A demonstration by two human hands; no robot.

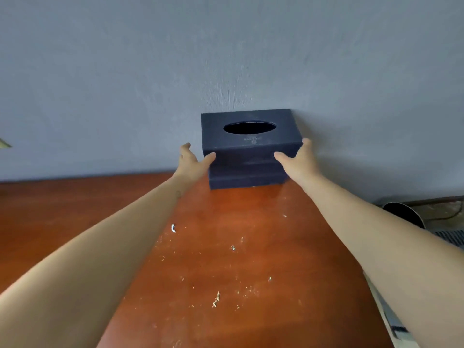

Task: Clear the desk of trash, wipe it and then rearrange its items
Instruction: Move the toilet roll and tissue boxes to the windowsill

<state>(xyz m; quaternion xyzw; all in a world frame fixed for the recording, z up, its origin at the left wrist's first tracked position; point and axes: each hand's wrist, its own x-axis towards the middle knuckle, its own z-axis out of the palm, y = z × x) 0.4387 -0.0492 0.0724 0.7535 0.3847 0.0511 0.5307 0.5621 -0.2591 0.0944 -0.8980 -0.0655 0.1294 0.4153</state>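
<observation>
A dark blue tissue box (247, 146) with an oval slot on top stands at the far edge of the reddish-brown wooden desk (226, 234), against the grey wall. My left hand (192, 159) is at its left front corner, thumb touching the box and fingers spread a little off its left side. On the opposite side, my right hand (297, 159) has its thumb on the front face and its fingers along the right end. Crumbs and small scraps (216, 298) lie scattered on the desk, along with a small white bit (173, 228).
A dark round bin (401, 213) sits off the desk's right edge, beside a floor vent (452, 237). The desk's right edge runs down the lower right. A pale object (5, 143) pokes in at the far left.
</observation>
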